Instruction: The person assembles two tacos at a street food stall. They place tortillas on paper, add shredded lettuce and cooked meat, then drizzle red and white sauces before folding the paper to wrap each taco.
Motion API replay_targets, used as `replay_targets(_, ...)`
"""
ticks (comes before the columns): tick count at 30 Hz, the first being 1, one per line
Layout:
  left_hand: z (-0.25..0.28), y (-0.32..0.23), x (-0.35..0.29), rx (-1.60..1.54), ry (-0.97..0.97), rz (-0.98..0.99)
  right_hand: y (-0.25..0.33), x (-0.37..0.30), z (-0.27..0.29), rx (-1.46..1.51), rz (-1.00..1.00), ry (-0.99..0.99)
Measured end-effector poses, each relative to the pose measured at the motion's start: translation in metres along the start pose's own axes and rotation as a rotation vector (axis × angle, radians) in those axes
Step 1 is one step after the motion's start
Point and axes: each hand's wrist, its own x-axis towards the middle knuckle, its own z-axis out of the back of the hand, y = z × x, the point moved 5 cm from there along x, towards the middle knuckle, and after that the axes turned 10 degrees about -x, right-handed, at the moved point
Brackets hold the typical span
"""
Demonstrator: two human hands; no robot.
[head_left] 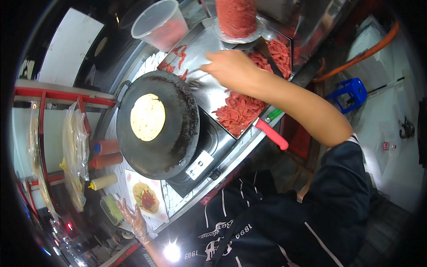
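My right hand [227,66] is closed over the metal tray [209,42] and grips a metal utensil [195,79], blurred, that looks like tongs. Sliced reddish meat [240,111] is piled at the tray's near side and far right, with a few scraps at its left. At the lower left, my left hand [133,220] is in a clear plastic glove, fingers spread, holding nothing. Beside it, a flatbread topped with green shreds and red sauce [147,199] lies on white paper [161,212]. Another flatbread [147,117] sits on the round black griddle [178,147].
A meat cone [235,18] stands behind the tray, beside a clear bucket [160,26]. A red-handled knife [272,134] and a green handle [273,115] lie at the counter's edge. Sauce bottles [106,161] and a tub of green shreds [111,210] stand left. A blue stool [351,94] is right.
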Motion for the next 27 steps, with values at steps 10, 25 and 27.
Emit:
replay_targets(10, 0.001, -0.017, 0.016, 0.04, 0.003, -0.043, -0.008, 0.036, -0.057, 0.04, -0.227, -0.048)
replay_targets(25, 0.05, 0.098, -0.044, -0.206, -0.166, 0.09, 0.046, -0.079, 0.1, 0.131, 0.184, -0.178)
replay_targets(27, 0.05, 0.114, -0.047, -0.15, -0.174, 0.11, 0.079, -0.085, 0.11, 0.068, 0.277, -0.138)
